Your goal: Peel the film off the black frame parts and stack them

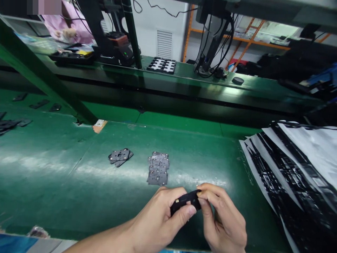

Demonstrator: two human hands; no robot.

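A small black plastic part (186,201) with a yellowish patch on its face is held above the near side of the green bench. My left hand (168,214) is closed around its left end, thumb along the lower edge. At the right end, my right hand (223,218) pinches the part's corner between thumb and fingers. Just beyond my hands lies an overlapping row of flat dark grey plastic plates (158,168). Farther left rests a small pile of similar plates (120,156).
Stacked trays of black parts with white sheets (273,168) stand at the right. A slanted green post (52,77) crosses the left side. More dark parts (13,124) lie far left. Behind is another bench with a black-and-white tray (161,65) and a person in pink (68,21).
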